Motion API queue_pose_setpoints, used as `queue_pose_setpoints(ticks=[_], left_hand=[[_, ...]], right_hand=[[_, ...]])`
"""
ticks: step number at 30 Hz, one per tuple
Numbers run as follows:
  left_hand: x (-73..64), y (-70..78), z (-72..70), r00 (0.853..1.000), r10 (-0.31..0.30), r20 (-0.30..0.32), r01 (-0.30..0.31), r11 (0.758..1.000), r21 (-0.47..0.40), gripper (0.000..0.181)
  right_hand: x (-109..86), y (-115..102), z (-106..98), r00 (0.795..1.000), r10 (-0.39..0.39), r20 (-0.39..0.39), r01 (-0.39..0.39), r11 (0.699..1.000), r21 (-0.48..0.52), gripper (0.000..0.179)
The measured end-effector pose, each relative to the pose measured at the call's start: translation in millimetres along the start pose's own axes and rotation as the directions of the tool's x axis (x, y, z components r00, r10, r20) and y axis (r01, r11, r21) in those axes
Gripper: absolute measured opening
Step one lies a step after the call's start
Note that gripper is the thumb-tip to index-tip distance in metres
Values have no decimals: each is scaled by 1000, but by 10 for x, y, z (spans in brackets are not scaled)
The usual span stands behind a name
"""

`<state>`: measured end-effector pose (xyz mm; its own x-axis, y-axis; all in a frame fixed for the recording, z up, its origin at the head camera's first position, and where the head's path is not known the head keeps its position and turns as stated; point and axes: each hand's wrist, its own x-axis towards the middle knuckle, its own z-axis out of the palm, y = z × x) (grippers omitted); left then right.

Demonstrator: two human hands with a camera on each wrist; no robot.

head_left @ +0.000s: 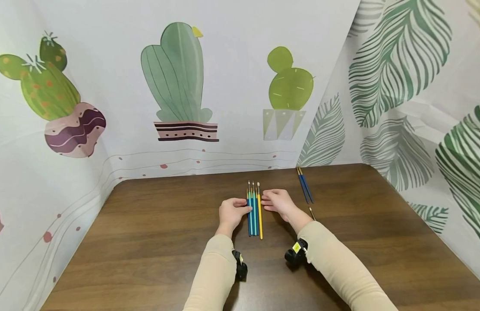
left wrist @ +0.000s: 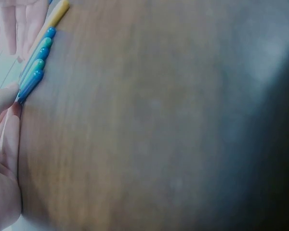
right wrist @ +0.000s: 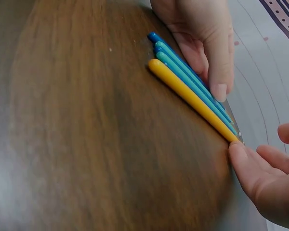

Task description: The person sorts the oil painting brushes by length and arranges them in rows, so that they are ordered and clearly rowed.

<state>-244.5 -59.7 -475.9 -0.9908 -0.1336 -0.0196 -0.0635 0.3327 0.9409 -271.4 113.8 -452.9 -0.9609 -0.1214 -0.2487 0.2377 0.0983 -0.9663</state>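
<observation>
A row of slim paintbrushes [head_left: 252,224], blue and teal in turn, lies side by side on the table with bristles facing away. Along its right side lies a yellow paintbrush [head_left: 260,218]. My left hand [head_left: 230,214] is at the row's left edge, its thumb resting over the nearest handles and its fingers alongside. From the right, my right hand [head_left: 278,201] touches the yellow brush with a fingertip, the other fingers extended. The rounded handle ends [right wrist: 155,37] show in the right wrist view. In the left wrist view my left hand [left wrist: 5,139] is partly cut off.
Two blue paintbrushes [head_left: 305,186] lie near the table's back right edge. Another brush [head_left: 311,212] is mostly hidden by my right forearm. Behind the brown wooden table [head_left: 154,242] hangs a white cloth [head_left: 240,86] printed with cacti and leaves.
</observation>
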Motion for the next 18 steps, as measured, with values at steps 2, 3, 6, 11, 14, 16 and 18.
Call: queue_pose_setpoints(ticks=[2, 3, 6, 11, 14, 16, 18], left_hand=[[1, -4, 3, 1000, 0, 0, 0, 1000, -1, 27], [0, -4, 5, 1000, -1, 0, 1, 1000, -2, 27], [1, -3, 9, 1000, -4, -2, 4, 1000, -8, 27], [2, 1, 14, 1000, -6, -4, 6, 1000, -13, 27], [-2, 1, 14, 1000, -2, -4, 1, 1000, -16, 26], [-3, 2, 13, 1000, -5, -3, 5, 1000, -18, 26], [-3, 0, 12, 1000, -4, -2, 4, 1000, -19, 26]], right_hand=[[12, 6, 18, 1000, 5, -3, -5, 1000, 4, 41], [17, 7, 26, 1000, 5, -8, -5, 1000, 6, 41], [31, 9, 42, 1000, 1, -21, -1, 1000, 9, 40], [55, 10, 64, 999, 0, -51, 1, 1000, 12, 37], [62, 12, 75, 998, -2, -58, 2, 1000, 7, 35], [63, 13, 81, 998, -1, -61, 1, 1000, 9, 34], [63, 13, 89, 998, 1, -64, 0, 1000, 8, 33]])
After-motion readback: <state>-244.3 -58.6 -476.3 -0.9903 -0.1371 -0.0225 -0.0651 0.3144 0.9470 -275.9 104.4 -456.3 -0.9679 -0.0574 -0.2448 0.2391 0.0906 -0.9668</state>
